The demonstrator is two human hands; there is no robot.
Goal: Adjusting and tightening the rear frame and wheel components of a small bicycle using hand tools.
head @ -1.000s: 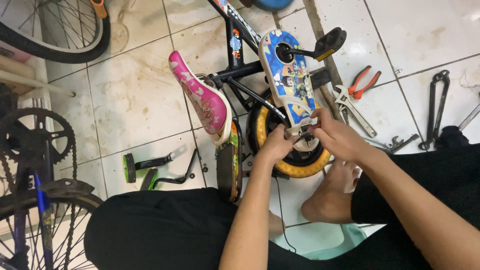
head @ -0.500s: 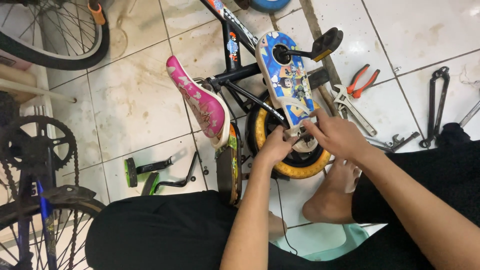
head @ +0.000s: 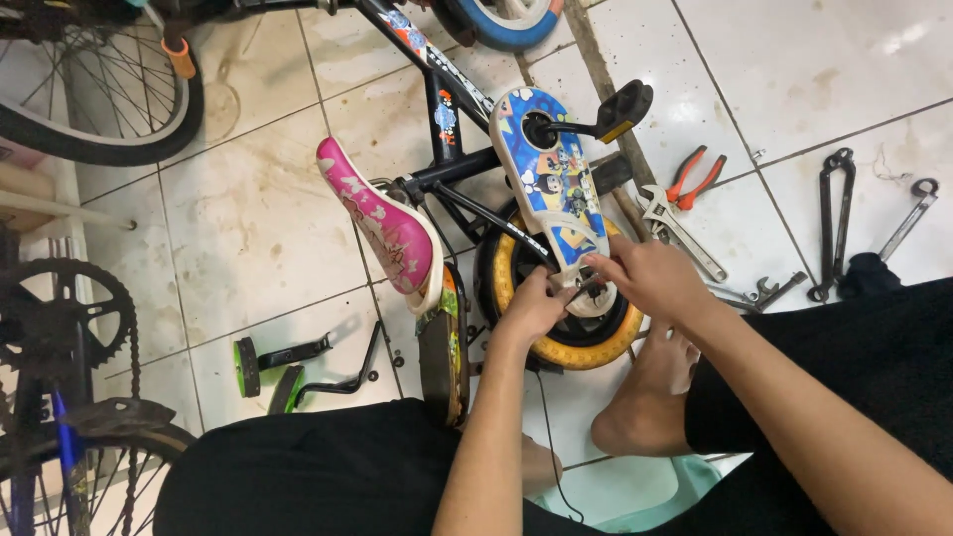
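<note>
At the near end of the blue-and-white cartoon-printed plastic chain guard (head: 556, 184), above the small yellow-rimmed rear wheel (head: 586, 342), both left hand (head: 531, 308) and right hand (head: 645, 278) were pinched onto its lower tip, fingers bent.

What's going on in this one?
A person sits on a tiled floor with a small child's bike lying in front of them. The left hand and the right hand meet at the lower end of the colourful chain guard, over the yellow rear wheel. Whether either hand grips a part or tool cannot be told. Orange-handled pliers and an adjustable wrench lie beside them, and two green training wheels lie near the pink seat.
</note>
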